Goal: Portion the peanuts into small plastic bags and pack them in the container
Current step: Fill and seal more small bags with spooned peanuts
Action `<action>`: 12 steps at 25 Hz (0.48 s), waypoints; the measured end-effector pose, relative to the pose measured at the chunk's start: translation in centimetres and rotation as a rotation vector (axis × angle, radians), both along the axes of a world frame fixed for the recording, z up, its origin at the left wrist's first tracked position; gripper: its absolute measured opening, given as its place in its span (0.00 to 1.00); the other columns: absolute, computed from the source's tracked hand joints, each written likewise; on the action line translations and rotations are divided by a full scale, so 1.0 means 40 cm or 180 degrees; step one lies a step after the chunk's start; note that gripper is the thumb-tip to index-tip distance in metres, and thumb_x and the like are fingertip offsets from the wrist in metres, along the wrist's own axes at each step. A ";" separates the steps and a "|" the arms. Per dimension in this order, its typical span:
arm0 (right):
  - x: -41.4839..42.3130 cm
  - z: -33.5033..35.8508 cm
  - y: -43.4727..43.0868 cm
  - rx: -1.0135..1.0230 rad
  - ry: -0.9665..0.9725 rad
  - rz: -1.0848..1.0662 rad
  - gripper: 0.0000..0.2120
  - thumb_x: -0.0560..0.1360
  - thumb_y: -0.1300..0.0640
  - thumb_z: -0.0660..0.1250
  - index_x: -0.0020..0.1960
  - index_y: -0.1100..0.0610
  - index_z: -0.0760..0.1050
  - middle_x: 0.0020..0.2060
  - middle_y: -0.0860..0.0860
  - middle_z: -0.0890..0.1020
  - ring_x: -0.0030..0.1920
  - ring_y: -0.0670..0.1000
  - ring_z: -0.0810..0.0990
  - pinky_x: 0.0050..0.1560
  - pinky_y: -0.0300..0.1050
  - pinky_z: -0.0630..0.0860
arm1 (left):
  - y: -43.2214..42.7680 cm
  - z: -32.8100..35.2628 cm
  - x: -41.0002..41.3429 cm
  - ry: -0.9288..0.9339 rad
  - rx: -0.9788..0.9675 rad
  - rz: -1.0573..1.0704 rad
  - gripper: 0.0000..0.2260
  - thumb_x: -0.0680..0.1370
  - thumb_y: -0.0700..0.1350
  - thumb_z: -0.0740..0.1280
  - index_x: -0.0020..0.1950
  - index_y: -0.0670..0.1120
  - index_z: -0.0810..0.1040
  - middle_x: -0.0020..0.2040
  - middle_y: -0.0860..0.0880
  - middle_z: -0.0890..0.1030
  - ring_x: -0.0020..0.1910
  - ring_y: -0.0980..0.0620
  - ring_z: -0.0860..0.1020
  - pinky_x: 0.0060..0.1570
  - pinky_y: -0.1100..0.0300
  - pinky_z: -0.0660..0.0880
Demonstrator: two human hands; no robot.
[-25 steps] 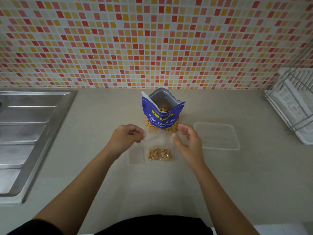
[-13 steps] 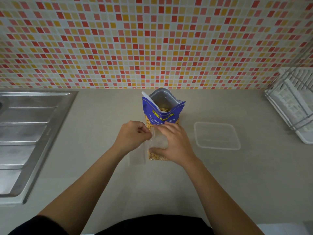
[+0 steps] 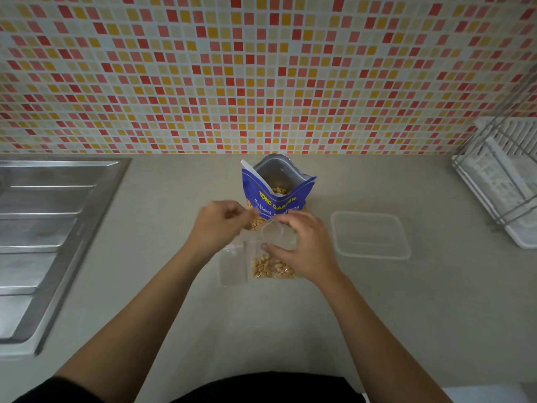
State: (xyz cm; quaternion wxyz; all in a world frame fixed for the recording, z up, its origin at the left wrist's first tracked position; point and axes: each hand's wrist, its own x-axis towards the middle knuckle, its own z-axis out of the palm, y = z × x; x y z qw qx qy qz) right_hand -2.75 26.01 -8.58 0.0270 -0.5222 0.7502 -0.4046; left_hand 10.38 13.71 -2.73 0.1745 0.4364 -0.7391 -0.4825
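My left hand [image 3: 220, 225] and right hand [image 3: 303, 247] both pinch the top of a small plastic bag [image 3: 279, 239]; its peanuts [image 3: 271, 269] lie just below my fingers. The clear container [image 3: 370, 235] sits right of my right hand.

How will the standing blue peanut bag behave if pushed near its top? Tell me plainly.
Likely to tip: the peanut bag stands upright and open on the counter. Its walls look thin and creased, so they would probably buckle first. A tip could spill peanuts from the open mouth.
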 end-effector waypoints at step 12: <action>-0.039 0.082 -0.015 -0.0836 -0.2102 -0.0225 0.19 0.69 0.58 0.74 0.57 0.57 0.75 0.52 0.43 0.80 0.53 0.34 0.76 0.47 0.25 0.71 | -0.160 0.074 -0.183 -0.0304 -0.1299 -0.0317 0.11 0.76 0.47 0.68 0.51 0.41 0.81 0.51 0.45 0.82 0.53 0.49 0.78 0.45 0.61 0.71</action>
